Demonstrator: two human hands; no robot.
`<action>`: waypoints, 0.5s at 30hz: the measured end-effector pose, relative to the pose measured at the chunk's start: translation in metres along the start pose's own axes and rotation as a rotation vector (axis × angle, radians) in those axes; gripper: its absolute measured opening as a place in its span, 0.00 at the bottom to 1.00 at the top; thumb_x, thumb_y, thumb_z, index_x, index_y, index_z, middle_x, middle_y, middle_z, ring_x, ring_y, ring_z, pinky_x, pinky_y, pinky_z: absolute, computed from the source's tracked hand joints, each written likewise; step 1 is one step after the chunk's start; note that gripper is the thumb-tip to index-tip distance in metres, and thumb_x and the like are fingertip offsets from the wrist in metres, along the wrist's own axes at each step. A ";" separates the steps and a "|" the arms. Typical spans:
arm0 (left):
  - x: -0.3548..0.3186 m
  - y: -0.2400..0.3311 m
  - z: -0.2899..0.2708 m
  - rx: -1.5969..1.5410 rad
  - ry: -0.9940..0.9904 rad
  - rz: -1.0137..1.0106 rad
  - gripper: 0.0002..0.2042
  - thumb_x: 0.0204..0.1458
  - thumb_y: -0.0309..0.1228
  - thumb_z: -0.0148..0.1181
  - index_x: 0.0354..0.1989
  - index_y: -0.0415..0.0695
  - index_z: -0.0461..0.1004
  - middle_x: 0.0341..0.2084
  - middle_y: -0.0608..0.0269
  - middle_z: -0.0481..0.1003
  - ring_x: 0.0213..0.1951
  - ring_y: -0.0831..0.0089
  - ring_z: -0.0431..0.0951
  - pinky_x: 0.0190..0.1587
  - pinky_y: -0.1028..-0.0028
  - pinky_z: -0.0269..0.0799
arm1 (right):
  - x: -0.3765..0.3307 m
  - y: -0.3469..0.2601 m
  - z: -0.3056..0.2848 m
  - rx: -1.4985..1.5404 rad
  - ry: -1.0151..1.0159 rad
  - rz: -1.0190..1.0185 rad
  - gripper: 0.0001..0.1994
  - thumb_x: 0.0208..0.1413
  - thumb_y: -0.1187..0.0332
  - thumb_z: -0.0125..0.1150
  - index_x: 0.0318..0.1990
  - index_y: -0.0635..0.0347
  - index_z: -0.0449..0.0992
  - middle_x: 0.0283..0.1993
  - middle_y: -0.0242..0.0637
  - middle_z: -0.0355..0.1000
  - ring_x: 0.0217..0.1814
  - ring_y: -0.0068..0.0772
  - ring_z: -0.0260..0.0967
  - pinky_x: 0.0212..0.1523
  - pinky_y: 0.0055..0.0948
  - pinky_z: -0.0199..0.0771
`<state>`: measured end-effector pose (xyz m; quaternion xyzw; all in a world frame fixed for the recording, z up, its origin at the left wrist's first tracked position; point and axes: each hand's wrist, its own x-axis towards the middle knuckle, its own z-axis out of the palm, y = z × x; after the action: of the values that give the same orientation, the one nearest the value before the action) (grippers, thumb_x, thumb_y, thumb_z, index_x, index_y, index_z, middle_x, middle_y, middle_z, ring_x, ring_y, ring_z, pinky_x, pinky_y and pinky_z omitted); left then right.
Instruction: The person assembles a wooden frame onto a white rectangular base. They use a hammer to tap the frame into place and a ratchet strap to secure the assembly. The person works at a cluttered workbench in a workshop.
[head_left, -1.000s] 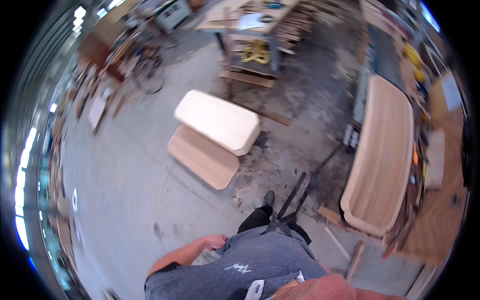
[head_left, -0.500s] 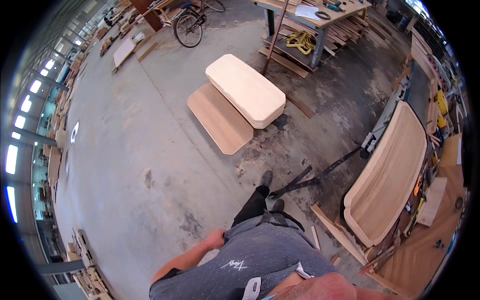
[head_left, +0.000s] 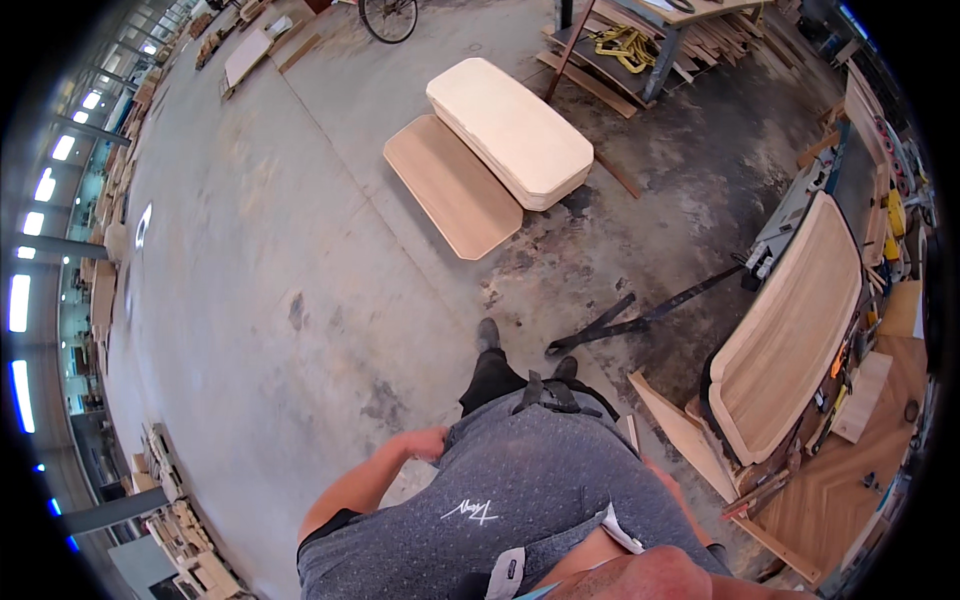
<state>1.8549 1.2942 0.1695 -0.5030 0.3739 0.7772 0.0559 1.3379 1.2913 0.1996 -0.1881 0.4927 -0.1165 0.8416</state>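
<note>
My left hand [head_left: 428, 443] hangs at my left hip, beside the grey shirt [head_left: 570, 480]. Its fingers are smeared and partly tucked from sight, and nothing shows in it. On the right, a strip of my right forearm [head_left: 672, 492] appears past the shirt, but the hand itself is hidden by my body. Nearest to that arm is a workbench with a wooden panel [head_left: 790, 330] with shaped, rounded corners, lying on top. Ahead on the floor sits a stack of pale panels with cut corners [head_left: 512, 130], and a browner panel [head_left: 455, 190] lies against its left side.
A black forked metal leg [head_left: 640, 322] juts across the floor ahead of my feet. A bench [head_left: 665, 65] with timber beneath and a yellow bundle [head_left: 628, 48] stands at the far right. A bicycle wheel [head_left: 388, 15] shows at the back. Wood piles [head_left: 185, 540] line the left.
The view has tipped down, so floor and panels sit higher in it. My left foot has shifted leftward. Part of my right forearm now shows; my left hand stays by the hip.
</note>
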 end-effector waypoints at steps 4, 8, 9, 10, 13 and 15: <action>-0.039 0.015 -0.038 0.120 -0.046 0.016 0.17 0.49 0.34 0.65 0.46 0.37 0.80 0.36 0.63 0.82 0.39 0.73 0.77 0.43 0.69 0.73 | 0.025 -0.014 0.028 -0.003 -0.045 0.035 0.20 0.52 0.71 0.72 0.53 0.67 0.78 0.46 0.33 0.81 0.45 0.24 0.76 0.50 0.27 0.75; -0.071 0.000 -0.080 0.174 -0.124 0.002 0.18 0.49 0.35 0.65 0.45 0.37 0.80 0.34 0.64 0.82 0.37 0.75 0.76 0.42 0.70 0.73 | 0.030 -0.073 0.088 -0.098 0.005 0.078 0.19 0.54 0.71 0.70 0.53 0.66 0.78 0.46 0.33 0.81 0.45 0.24 0.76 0.50 0.26 0.75; -0.085 0.015 -0.094 0.153 -0.121 0.015 0.18 0.49 0.35 0.65 0.45 0.37 0.80 0.34 0.65 0.82 0.37 0.75 0.76 0.42 0.70 0.73 | 0.030 -0.088 0.106 -0.103 0.026 0.066 0.18 0.54 0.71 0.70 0.53 0.65 0.78 0.46 0.33 0.81 0.46 0.24 0.76 0.50 0.26 0.75; -0.108 0.029 -0.100 0.094 -0.104 0.035 0.18 0.48 0.35 0.64 0.45 0.37 0.80 0.33 0.65 0.82 0.36 0.75 0.76 0.41 0.70 0.72 | 0.033 -0.120 0.134 -0.176 0.089 0.106 0.15 0.54 0.73 0.68 0.50 0.64 0.78 0.44 0.32 0.81 0.44 0.23 0.75 0.47 0.26 0.75; -0.099 -0.038 -0.133 0.107 -0.096 0.075 0.17 0.49 0.32 0.63 0.46 0.36 0.80 0.34 0.66 0.82 0.36 0.75 0.76 0.41 0.71 0.72 | 0.058 -0.159 0.179 -0.301 0.119 0.163 0.07 0.53 0.77 0.63 0.41 0.60 0.78 0.36 0.28 0.78 0.37 0.20 0.73 0.38 0.24 0.73; -0.093 -0.069 -0.151 0.049 -0.095 0.092 0.17 0.50 0.31 0.63 0.47 0.36 0.80 0.36 0.65 0.82 0.37 0.74 0.76 0.42 0.71 0.72 | 0.111 -0.114 0.125 -0.315 -0.067 0.180 0.05 0.51 0.80 0.59 0.33 0.58 0.75 0.30 0.24 0.74 0.31 0.18 0.70 0.31 0.23 0.69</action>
<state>2.0441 1.2740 0.1773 -0.4464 0.4127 0.7924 0.0499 1.5002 1.1711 0.2168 -0.2764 0.4915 0.0441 0.8246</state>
